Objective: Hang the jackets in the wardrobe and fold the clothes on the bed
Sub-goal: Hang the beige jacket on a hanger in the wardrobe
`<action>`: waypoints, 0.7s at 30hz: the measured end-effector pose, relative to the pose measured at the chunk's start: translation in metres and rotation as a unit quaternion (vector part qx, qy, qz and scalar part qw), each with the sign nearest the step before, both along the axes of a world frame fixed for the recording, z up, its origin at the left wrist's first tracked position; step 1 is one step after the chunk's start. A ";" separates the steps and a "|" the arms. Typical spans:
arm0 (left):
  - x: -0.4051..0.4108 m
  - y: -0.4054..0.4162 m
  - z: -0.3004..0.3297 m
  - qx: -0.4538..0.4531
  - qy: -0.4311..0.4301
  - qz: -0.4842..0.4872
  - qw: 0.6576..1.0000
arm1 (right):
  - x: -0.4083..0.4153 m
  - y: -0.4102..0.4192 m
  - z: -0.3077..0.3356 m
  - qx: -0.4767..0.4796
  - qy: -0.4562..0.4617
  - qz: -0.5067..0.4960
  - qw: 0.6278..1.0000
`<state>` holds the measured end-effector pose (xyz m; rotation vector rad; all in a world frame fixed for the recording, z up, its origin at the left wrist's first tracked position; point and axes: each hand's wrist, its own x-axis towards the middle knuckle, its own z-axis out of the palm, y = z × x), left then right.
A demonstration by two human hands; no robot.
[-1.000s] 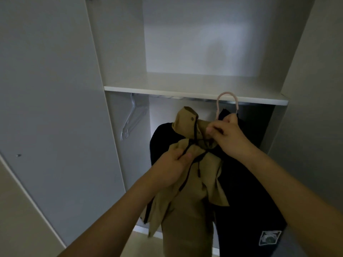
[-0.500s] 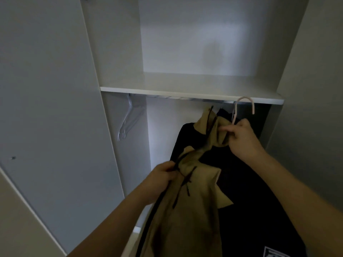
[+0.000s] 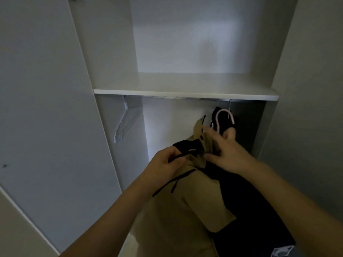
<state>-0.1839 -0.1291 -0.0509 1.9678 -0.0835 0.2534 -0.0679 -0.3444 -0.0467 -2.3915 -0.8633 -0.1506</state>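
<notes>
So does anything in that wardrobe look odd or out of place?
Only the tan jacket: it is bunched and twisted between the left hand and the right hand, and its pink hanger hook sits below the rail, not on it. The empty hangers on the left hang normally.

We count two hands, left hand (image 3: pixel 167 162) and right hand (image 3: pixel 227 151), one tan jacket (image 3: pixel 200 191), one black garment (image 3: pixel 250 210), one pink hanger hook (image 3: pixel 225 117), several bare hangers (image 3: pixel 124 123), number unclear, one shelf (image 3: pixel 185 89).
</notes>
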 end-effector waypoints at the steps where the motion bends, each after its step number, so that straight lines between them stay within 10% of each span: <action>1: 0.001 -0.003 0.000 0.018 -0.025 0.006 1.000 | -0.002 0.003 -0.003 -0.013 0.009 0.034 0.999; 21: -0.005 -0.004 0.029 -0.202 0.110 -0.007 0.973 | -0.022 0.043 -0.014 0.138 0.062 0.091 0.984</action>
